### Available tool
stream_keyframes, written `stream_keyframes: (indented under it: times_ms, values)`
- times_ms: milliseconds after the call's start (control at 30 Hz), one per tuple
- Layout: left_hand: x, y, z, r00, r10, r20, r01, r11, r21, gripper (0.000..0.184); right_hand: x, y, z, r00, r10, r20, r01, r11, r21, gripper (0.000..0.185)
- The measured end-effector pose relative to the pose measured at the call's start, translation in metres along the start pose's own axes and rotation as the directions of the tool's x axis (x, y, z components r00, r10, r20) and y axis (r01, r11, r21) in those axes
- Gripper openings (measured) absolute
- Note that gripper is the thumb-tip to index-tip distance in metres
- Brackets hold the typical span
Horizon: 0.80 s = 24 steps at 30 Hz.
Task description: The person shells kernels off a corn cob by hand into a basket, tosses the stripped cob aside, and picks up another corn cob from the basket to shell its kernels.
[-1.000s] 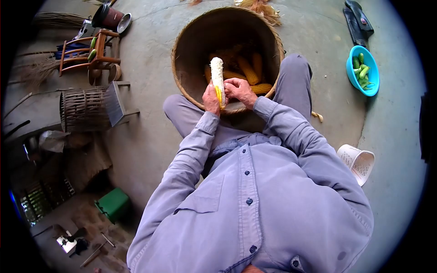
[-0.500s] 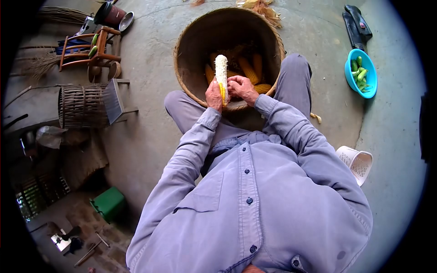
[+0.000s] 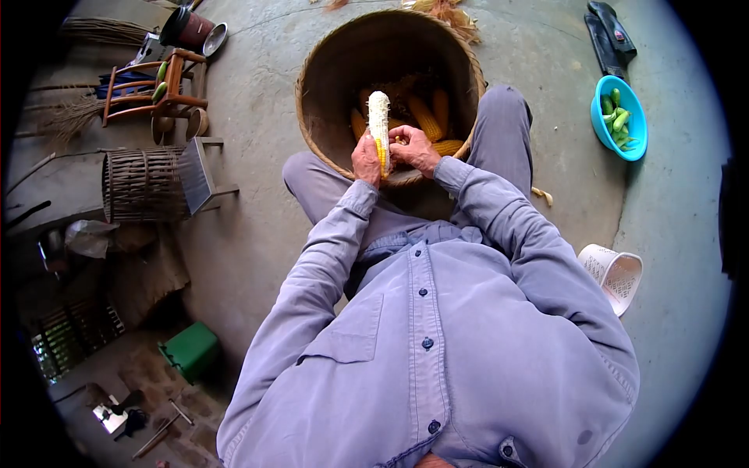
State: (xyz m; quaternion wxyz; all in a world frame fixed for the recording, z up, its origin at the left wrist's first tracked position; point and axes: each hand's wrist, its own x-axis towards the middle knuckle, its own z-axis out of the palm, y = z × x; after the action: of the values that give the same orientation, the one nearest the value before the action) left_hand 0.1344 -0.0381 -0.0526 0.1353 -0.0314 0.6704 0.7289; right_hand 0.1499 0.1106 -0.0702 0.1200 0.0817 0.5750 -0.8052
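My left hand (image 3: 366, 160) is closed around the lower end of a corn cob (image 3: 378, 117), which points up and away from me over the basket's near rim. Most of the cob is bare and whitish; yellow kernels remain along its lower part. Close beside it, my right hand (image 3: 416, 151) has its fingers curled, with small yellow corn kernels (image 3: 400, 140) showing at the fingertips. Below both hands, several yellow ears of corn (image 3: 425, 118) lie inside a deep woven basket (image 3: 310, 129) between my knees. The fingers partly hide the cob's lower end.
To the right stand a blue basin (image 3: 641, 129) with green vegetables and a white perforated basket (image 3: 597, 261). At left are a wooden chair (image 3: 187, 100), a slatted woven basket (image 3: 144, 183), a small metal-topped stool (image 3: 197, 175) and a green bin (image 3: 191, 351). Husks (image 3: 452, 15) lie beyond the basket.
My right fingers have shifted slightly, and yellow kernels now show at their tips. The left hand keeps its hold on the cob. The view has moved a little.
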Motion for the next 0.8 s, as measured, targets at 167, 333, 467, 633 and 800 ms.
stream_keyframes:
  times_ms: [167,333,467,633,800]
  values:
    - [0.007,-0.011,0.003,0.997,0.047,-0.06,-0.05,0.997,-0.058,0.044,-0.006,-0.015,0.005,0.996,0.088,0.007,-0.088,0.982,0.164,0.045]
    - [0.005,-0.006,0.005,0.996,0.071,-0.053,-0.073,0.997,-0.036,0.045,-0.004,-0.015,0.003,0.998,0.049,0.027,-0.048,0.998,-0.044,0.046]
    - [0.002,-0.001,0.006,0.996,0.081,-0.041,-0.08,0.997,0.018,0.046,-0.003,-0.01,0.001,0.996,0.087,0.034,-0.089,0.994,0.057,0.047]
    - [0.001,0.002,0.005,0.999,0.033,-0.027,-0.034,0.999,-0.021,0.044,-0.004,-0.011,0.0,0.995,0.085,0.047,-0.09,0.991,0.1,0.046]
    - [0.003,0.0,0.0,1.0,-0.005,-0.011,0.005,1.0,-0.009,0.043,-0.005,-0.015,0.002,0.993,0.113,0.031,-0.115,0.988,0.099,0.042]
